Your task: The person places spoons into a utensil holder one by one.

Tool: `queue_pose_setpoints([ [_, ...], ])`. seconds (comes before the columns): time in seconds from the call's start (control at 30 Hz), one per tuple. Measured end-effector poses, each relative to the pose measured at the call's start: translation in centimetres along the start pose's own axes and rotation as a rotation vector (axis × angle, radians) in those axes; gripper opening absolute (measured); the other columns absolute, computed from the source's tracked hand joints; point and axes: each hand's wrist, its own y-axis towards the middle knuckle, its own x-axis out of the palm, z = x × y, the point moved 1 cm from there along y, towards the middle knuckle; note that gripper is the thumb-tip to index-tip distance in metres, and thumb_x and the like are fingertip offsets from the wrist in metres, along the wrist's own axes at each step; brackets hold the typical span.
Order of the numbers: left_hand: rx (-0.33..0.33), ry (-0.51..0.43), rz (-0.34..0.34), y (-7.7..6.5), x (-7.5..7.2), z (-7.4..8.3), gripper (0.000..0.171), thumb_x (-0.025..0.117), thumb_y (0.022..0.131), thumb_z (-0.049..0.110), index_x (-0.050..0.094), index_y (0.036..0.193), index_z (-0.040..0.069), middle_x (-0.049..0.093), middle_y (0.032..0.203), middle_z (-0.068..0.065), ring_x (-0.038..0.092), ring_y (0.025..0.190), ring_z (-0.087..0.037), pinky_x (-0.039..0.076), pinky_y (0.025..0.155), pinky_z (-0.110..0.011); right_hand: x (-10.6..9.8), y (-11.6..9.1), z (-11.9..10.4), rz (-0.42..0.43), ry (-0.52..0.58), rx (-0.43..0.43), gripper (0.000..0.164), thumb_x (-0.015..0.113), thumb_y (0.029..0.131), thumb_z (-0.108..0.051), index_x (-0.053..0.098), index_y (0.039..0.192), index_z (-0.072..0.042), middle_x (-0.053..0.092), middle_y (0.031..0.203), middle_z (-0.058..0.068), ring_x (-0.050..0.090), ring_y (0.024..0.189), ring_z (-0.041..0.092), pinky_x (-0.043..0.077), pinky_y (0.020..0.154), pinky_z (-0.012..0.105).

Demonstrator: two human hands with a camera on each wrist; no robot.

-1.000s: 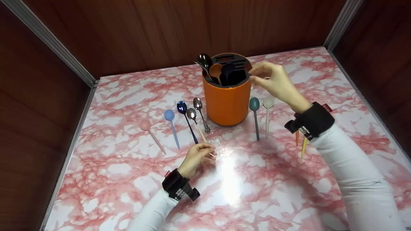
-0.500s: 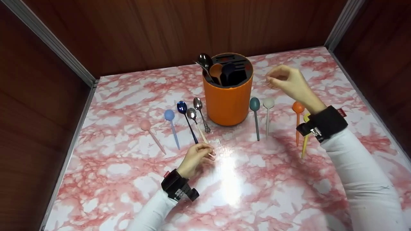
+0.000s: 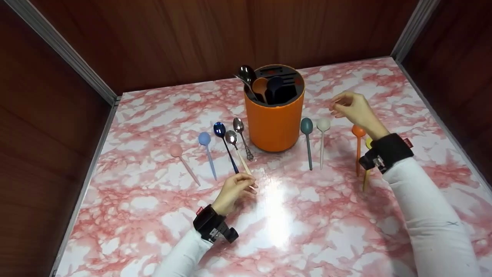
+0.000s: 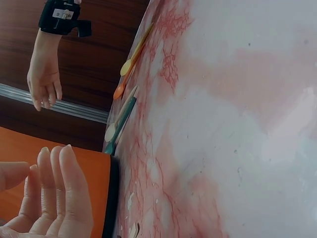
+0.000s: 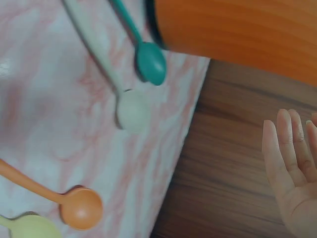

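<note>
In the head view, an orange cylindrical utensil holder (image 3: 274, 129) stands upright, with a shiny dark spoon (image 3: 246, 73), an orange spoon (image 3: 260, 84) and a dark blue spoon (image 3: 275, 83) in its black top. My right hand (image 3: 355, 109) hovers right of it with loosely bent fingers and nothing in them. Below it lie a teal spoon (image 3: 306, 126), an off-white spoon (image 3: 323, 124), an orange spoon (image 3: 358, 131) and a partly hidden yellow spoon (image 3: 366, 181). My left hand (image 3: 232, 192), relaxed and holding nothing, is near the handle ends of a blue metallic spoon (image 3: 219, 130) and a cream-handled spoon (image 3: 231, 137).
Left of the holder lie a silver spoon with an ornate handle (image 3: 238, 125), a light blue spoon (image 3: 204, 139) and a pink spoon (image 3: 176, 150). Wood-grain walls (image 3: 192, 42) with metal edging enclose the pink-marbled table (image 3: 307, 223) at the back and sides.
My right hand has moved from the holder's rim to the right and somewhat lower. The left hand has barely moved. The spoons lie in the same places.
</note>
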Motion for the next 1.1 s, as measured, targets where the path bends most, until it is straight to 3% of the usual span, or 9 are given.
queue_pose_setpoints([
  [0.33, 0.004, -0.018, -0.010, -0.2, 0.0, 0.1, 0.017, 0.052, 0.096, 0.000, 0.058, 0.105, -0.013, 0.063, 0.085, -0.009, 0.063, 0.071, -0.016, 0.058, 0.067, -0.029, 1.3, -0.2, 2.4, -0.042, -0.031, 0.050, 0.024, 0.056, 0.093, 0.004, 0.054, 0.109, 0.021, 0.064, 0.077, -0.003, 0.062, 0.065, -0.001, 0.055, 0.059, 0.015],
  [0.63, 0.009, -0.017, -0.015, -0.1, -0.2, 0.0, 0.017, 0.053, 0.095, 0.000, 0.058, 0.105, -0.014, 0.064, 0.083, -0.008, 0.063, 0.070, -0.015, 0.058, 0.068, -0.029, 1.9, -0.5, 4.1, -0.098, -0.210, 0.044, 0.024, 0.059, 0.091, 0.000, 0.059, 0.108, 0.018, 0.065, 0.088, 0.024, 0.058, 0.060, 0.000, 0.051, 0.053, 0.013],
  [0.8, -0.021, -0.023, -0.011, -0.1, -0.3, 0.1, 0.013, 0.054, 0.095, -0.001, 0.060, 0.102, -0.010, 0.065, 0.082, -0.007, 0.063, 0.068, -0.015, 0.058, 0.064, -0.027, 2.3, -0.7, 5.0, -0.122, -0.289, 0.082, 0.023, 0.061, 0.089, 0.000, 0.060, 0.104, 0.017, 0.065, 0.085, 0.023, 0.055, 0.058, 0.000, 0.047, 0.050, 0.013],
  [0.97, -0.037, 0.018, -0.020, 0.0, -0.5, 0.0, 0.014, 0.055, 0.094, 0.001, 0.059, 0.102, -0.010, 0.065, 0.081, -0.008, 0.064, 0.066, -0.016, 0.057, 0.061, -0.025, 2.7, -0.8, 5.8, -0.167, -0.286, 0.134, 0.023, 0.060, 0.088, 0.000, 0.059, 0.104, 0.018, 0.067, 0.079, 0.021, 0.057, 0.056, 0.002, 0.046, 0.050, 0.012],
  [1.1, -0.043, 0.053, -0.025, 0.0, -0.6, 0.0, 0.016, 0.055, 0.094, 0.000, 0.059, 0.103, -0.013, 0.066, 0.080, -0.007, 0.064, 0.066, -0.016, 0.057, 0.060, -0.025, 2.9, -0.9, 6.3, -0.200, -0.245, 0.199, 0.024, 0.058, 0.090, 0.001, 0.056, 0.106, 0.019, 0.068, 0.078, 0.022, 0.060, 0.053, 0.007, 0.052, 0.053, 0.017],
])
